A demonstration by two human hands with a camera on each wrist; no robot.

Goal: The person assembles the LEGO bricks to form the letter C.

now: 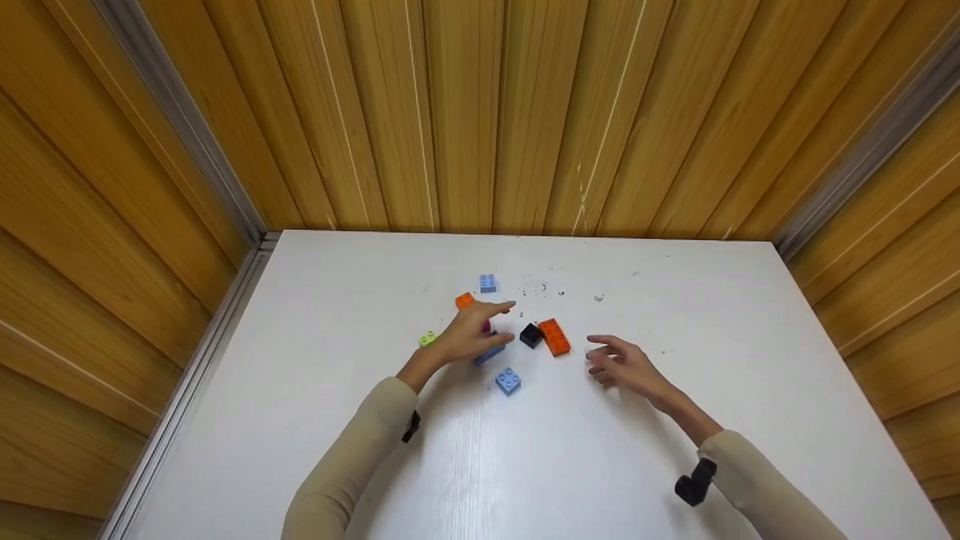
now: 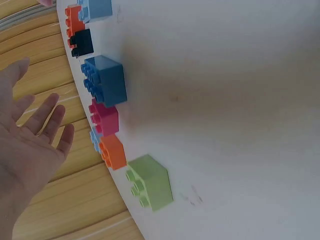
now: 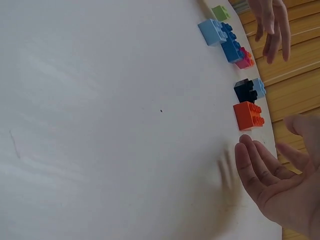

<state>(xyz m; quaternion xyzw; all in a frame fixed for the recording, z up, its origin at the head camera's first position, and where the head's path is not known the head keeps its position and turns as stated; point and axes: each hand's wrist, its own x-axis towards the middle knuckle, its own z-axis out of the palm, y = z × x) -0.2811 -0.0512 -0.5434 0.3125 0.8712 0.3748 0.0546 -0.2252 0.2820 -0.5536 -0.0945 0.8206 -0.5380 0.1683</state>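
White table (image 1: 570, 487): set with eight loose plastic bricks, stud-side up.
Left hand (image 1: 474, 334): raised over the left part of the brick group, extended and spread at the fingers, gripping nothing.
Right hand (image 1: 626, 367): held above the table to the right of the group, loosely bent at the fingers, gripping nothing.
Oblong dark-blue plastic brick (image 2: 111, 82): on the table, partly beneath the left hand as seen from the head.
Small pink plastic brick (image 2: 106, 120): just beyond the dark-blue brick; largely covered in the head view, so impossible to tell whether joined to it or merely beside it.
Small orange plastic brick (image 1: 465, 300): just past the left hand, on the far side.
Far light-blue square plastic brick (image 1: 487, 284): beyond the orange brick, at the far edge of the group.
Near light-blue square plastic brick (image 1: 508, 381): at the near edge of the group, apart from both hands.
Lime-green plastic brick (image 2: 156, 182): to the left of the left hand.
Small black plastic brick (image 1: 531, 335): between the left hand and the long red-orange plastic brick (image 1: 555, 337), just beside the latter.
Red-orange brick: nearest to the right hand, untouched.
Brick-handling step: judged as approach, ahead of any grasp.
Next brick move: likely calls for lowering the left hand, setting thumb and fingers on opposite sides of one brick, and pinching without nudging close neighbours; for the right hand, a short reach leftward.
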